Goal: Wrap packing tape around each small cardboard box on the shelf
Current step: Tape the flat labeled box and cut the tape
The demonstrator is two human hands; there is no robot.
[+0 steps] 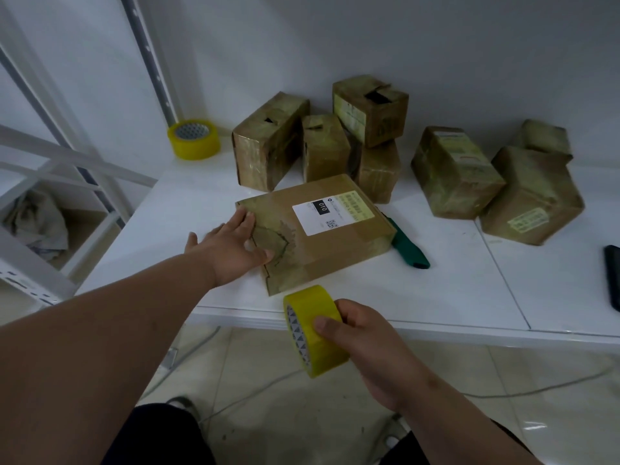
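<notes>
Flat cardboard box (315,229) lies near the front edge of the white shelf (469,290); left hand (231,250) rests flat on its left end, fingers straight. Right hand (355,337) grips a yellow tape roll (312,330) just off the shelf edge. Green-handled knife (407,246) partly hidden behind the box. Taped boxes (456,172) cluster behind; spare tape roll (194,139) rear left.

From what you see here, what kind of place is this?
Probably a small parcel packing or storage room: taped cardboard boxes with shipping labels on a white metal shelf, a spare tape roll, and tiled floor below.
</notes>
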